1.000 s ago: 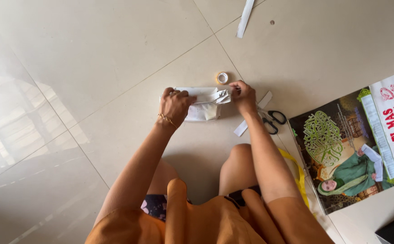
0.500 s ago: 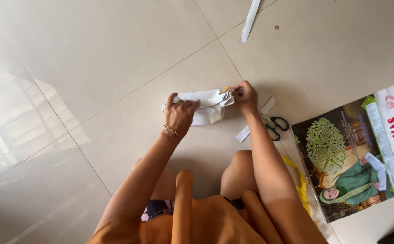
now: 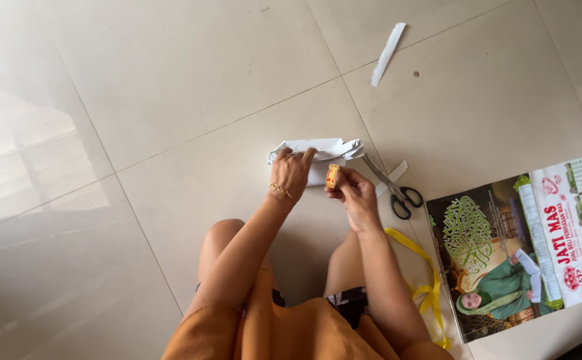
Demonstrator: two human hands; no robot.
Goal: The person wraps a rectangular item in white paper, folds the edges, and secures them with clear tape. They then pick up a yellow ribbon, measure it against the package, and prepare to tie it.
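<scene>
A small parcel wrapped in white paper (image 3: 331,148) lies on the tiled floor in front of my knees. My left hand (image 3: 293,171), with a gold bracelet at the wrist, presses down on the parcel's left part. My right hand (image 3: 352,193) holds a small roll of clear tape (image 3: 332,176) with an orange core, just below the parcel's right end. The paper at the parcel's right end is crumpled and loose.
Black-handled scissors (image 3: 392,190) lie just right of the parcel, over a white paper strip (image 3: 392,175). Another white strip (image 3: 387,54) lies farther off. A yellow ribbon (image 3: 424,267) and a printed wall calendar (image 3: 524,243) lie at the right.
My right hand left the parcel's right end, picked up the tape roll from beyond the parcel and brought it toward me. The left hand stayed on the parcel. The view shifted.
</scene>
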